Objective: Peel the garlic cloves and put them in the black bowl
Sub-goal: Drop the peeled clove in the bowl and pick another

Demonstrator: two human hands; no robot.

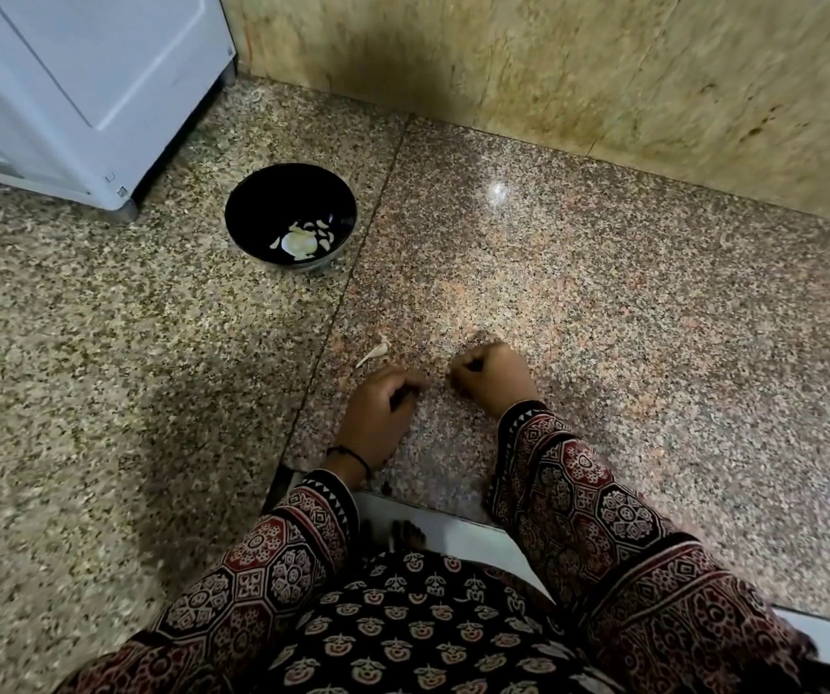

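Garlic is our first stop: pale peeled garlic cloves [322,231] are lying in the bottom of the round glossy black bowl [252,202], bunched toward its near right side. They are sharing the spot with a larger whitish piece [298,243], and we are not managing to tell whether that is skin or more garlic. The bowl is standing on the speckled polished granite desk [603,293], on the beige slab just left of the seam. It is near the corner of a white appliance [77,67] and well apart from the hands.

Down by the near edge, the left hand [380,415] is resting knuckles-up on the pinkish slab, with its fingers curling under and pointing toward the other hand. A thin black thread band [353,455] is circling its wrist. The right hand [495,375] is sitting just beside it, bunching into a loose fist with a small gap between the two. We are looking hard, but we cannot tell whether either hand is pinching anything, since the fingertips are tucking out of sight.

Just beyond the left hand, and not touching it, a small pale garlic piece with a thin tail [374,353] is lying on the desk. Maroon, black and cream block-printed sleeves [578,503] are covering both forearms. A beige marbled wall [553,52] is rising behind the desk.
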